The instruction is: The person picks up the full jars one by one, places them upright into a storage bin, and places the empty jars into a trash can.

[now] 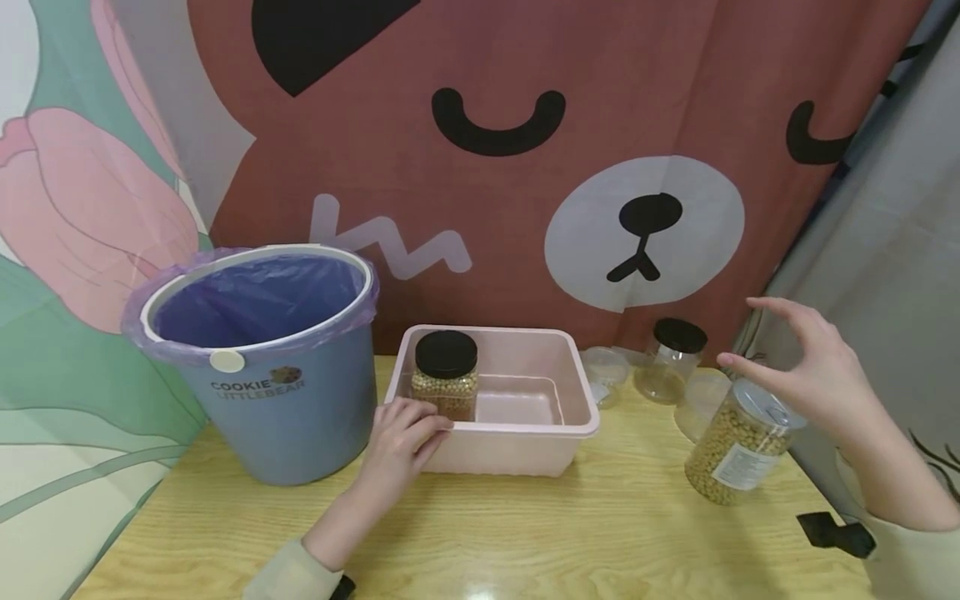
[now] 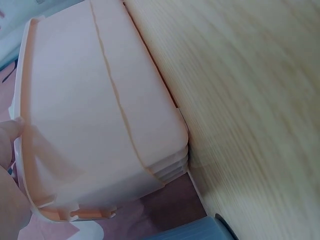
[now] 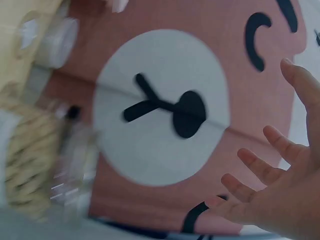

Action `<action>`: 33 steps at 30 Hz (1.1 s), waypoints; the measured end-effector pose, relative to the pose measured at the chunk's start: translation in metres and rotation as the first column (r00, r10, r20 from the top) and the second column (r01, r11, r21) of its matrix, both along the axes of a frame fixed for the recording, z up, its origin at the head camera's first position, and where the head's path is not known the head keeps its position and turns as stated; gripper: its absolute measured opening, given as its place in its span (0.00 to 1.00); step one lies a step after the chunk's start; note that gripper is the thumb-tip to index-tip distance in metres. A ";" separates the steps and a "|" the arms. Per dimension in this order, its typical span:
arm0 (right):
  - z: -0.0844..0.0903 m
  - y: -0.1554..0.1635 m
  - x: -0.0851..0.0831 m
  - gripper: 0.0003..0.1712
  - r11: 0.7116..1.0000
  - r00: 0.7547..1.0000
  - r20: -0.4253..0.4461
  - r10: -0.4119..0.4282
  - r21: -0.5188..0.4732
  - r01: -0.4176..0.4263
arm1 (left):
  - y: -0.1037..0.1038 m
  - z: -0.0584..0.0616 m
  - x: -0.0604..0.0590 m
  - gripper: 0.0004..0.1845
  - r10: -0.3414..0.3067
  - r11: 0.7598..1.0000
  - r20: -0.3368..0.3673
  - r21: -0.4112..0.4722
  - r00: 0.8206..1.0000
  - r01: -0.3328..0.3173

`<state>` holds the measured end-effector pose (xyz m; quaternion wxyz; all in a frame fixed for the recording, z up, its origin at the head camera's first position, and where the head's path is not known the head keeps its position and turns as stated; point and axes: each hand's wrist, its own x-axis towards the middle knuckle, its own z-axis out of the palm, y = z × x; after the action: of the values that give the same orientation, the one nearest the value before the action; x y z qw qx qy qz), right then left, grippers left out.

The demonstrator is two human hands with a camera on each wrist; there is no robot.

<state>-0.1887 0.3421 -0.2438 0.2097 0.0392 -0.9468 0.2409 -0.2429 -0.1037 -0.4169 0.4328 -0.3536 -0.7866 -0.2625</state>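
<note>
My left hand (image 1: 405, 437) grips the near left part of the rim of a pink plastic bin (image 1: 510, 450). Inside that bin, at its left end, is a black-lidded jar (image 1: 446, 375) full of small pale grains or beans; its lower part is partly hidden. On the right, my right hand (image 1: 817, 367) is raised with fingers spread and nothing in it. Just below and left of it is a clear jar of yellowish beans (image 1: 731, 458) with a silvery lid and a white label. In the right wrist view the spread hand (image 3: 285, 170) is apart from the blurred bean jar (image 3: 30, 160).
A blue bucket (image 1: 300, 433) with a purple liner stands left of the bin. Behind the bean jar are a black-lidded clear jar (image 1: 667, 367) and a clear plastic container (image 1: 701, 404). Another clear container (image 1: 606, 371) sits beside the bin. A bear-print curtain (image 1: 510, 217) hangs behind the table.
</note>
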 end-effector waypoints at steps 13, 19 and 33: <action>-0.076 0.051 0.003 0.48 0.998 0.999 0.005 -0.035 -0.052 0.036 | -0.003 0.002 0.000 0.09 -0.009 1.000 0.007 -0.012 1.000 0.009; -0.105 0.064 -0.002 0.51 0.995 0.996 -0.006 -0.086 -0.051 0.086 | -0.003 0.002 -0.001 0.08 -0.019 1.000 0.009 -0.016 1.000 0.019; -0.128 0.067 -0.004 0.45 0.973 0.983 -0.015 -0.184 -0.142 0.180 | -0.003 0.001 -0.003 0.08 -0.035 0.999 0.005 -0.013 0.999 0.035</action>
<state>-0.1926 0.4096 -0.3720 0.2462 -0.0592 -0.9241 0.2862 -0.2457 -0.1065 -0.4158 0.4241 -0.3694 -0.7830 -0.2656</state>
